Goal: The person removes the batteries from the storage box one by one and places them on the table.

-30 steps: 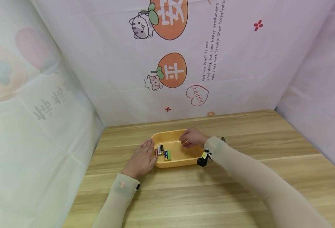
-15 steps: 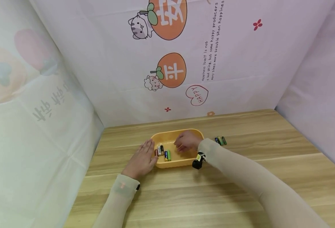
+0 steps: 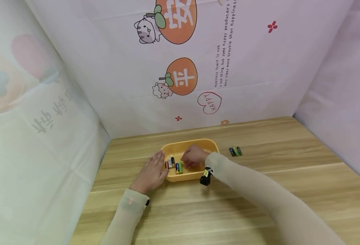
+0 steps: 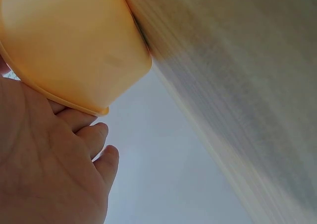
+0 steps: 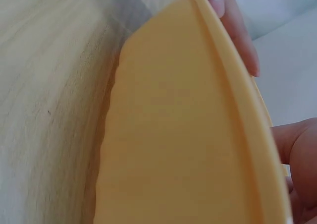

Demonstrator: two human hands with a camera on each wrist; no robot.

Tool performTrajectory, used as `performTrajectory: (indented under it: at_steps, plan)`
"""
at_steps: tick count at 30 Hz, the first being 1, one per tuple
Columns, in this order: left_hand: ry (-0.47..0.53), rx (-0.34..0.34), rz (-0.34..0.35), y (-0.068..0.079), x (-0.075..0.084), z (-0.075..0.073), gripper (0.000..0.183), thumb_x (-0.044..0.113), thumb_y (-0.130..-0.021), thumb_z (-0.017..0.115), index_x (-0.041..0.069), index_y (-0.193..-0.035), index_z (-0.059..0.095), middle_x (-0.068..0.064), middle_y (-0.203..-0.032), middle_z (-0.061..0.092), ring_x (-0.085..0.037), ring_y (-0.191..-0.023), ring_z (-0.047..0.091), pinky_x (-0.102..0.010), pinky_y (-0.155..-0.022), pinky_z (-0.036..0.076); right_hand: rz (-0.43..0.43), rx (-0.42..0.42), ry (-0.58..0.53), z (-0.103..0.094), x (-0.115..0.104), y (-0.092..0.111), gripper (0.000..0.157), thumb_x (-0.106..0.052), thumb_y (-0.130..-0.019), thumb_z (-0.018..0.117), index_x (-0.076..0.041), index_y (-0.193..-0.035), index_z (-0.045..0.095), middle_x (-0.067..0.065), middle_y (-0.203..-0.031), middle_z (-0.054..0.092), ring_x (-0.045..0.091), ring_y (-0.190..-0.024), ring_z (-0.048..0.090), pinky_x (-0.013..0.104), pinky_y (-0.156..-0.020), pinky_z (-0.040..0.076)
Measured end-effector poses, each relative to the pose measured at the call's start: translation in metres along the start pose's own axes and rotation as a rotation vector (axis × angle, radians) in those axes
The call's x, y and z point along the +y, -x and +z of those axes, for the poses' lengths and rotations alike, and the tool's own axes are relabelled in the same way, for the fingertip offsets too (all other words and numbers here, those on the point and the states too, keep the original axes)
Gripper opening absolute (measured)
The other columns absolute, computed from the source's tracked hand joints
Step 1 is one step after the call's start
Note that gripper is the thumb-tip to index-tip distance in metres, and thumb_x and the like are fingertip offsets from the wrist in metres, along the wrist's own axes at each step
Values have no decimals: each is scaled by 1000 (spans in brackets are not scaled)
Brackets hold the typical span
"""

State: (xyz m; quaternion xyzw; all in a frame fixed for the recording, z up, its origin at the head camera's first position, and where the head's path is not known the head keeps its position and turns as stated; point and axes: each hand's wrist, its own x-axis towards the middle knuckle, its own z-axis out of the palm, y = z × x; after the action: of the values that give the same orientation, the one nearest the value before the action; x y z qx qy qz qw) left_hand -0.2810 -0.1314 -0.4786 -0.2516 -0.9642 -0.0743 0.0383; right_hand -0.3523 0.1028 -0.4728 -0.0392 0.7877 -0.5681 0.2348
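Observation:
A yellow-orange tray (image 3: 180, 145) stands on the wooden table. My left hand (image 3: 149, 173) lies flat against its left end, the fingers along the rim; in the left wrist view the hand (image 4: 49, 159) touches the rim from outside. Inside the tray's left part lie several small batteries: a red one (image 3: 167, 165), a white one (image 3: 169, 163), a black one (image 3: 173, 162), a blue one (image 3: 177, 168) and a green one (image 3: 180, 168). My right hand (image 3: 195, 156) reaches down into the tray, just right of the green battery. Its fingertips are hidden, so anything between them cannot be seen.
Three more batteries (image 3: 235, 151) lie side by side on the table, right of the tray. A printed white cloth (image 3: 247, 95) hangs behind the table, with white cloth on both sides. A small black camera (image 3: 205, 179) sits at my right wrist.
My right hand has moved left and lower inside the tray, closer to the batteries there. The three batteries at the right have come fully into sight. My left hand stays at the rim.

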Motion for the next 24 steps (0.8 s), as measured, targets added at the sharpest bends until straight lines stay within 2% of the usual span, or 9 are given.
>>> performTrajectory:
  at_steps: [5, 11, 17, 24]
  plan:
    - [4, -10, -2, 0, -1, 0, 66, 39, -105, 33, 1, -154, 11, -12, -161, 7, -28, -147, 10, -43, -117, 12, -6, -5, 32, 7, -3, -1, 15, -3, -88, 66, 8, -97, 69, 20, -86, 68, 30, -71, 69, 38, -63, 59]
    - [5, 18, 9, -2, -3, 0, 65, 38, -105, 34, -2, -154, 17, -13, -160, 12, -29, -147, 13, -43, -117, 13, 11, 5, 53, 12, -4, -6, 9, -4, -86, 69, 4, -90, 70, 17, -81, 69, 29, -70, 68, 36, -61, 58]
    - [5, -9, -1, -2, -4, -2, 65, 38, -105, 33, -1, -154, 15, -13, -161, 11, -27, -147, 10, -42, -118, 10, 8, 12, 94, 16, -2, -9, 6, -5, -86, 71, 1, -86, 71, 16, -81, 68, 28, -70, 67, 36, -60, 58]
    - [1, -16, 9, -1, -2, -4, 68, 44, -105, 22, -1, -154, 15, -14, -161, 10, -28, -147, 11, -42, -118, 11, -10, 8, 154, 16, 1, -13, 5, -3, -84, 71, 0, -80, 73, 13, -78, 69, 28, -68, 67, 38, -57, 58]
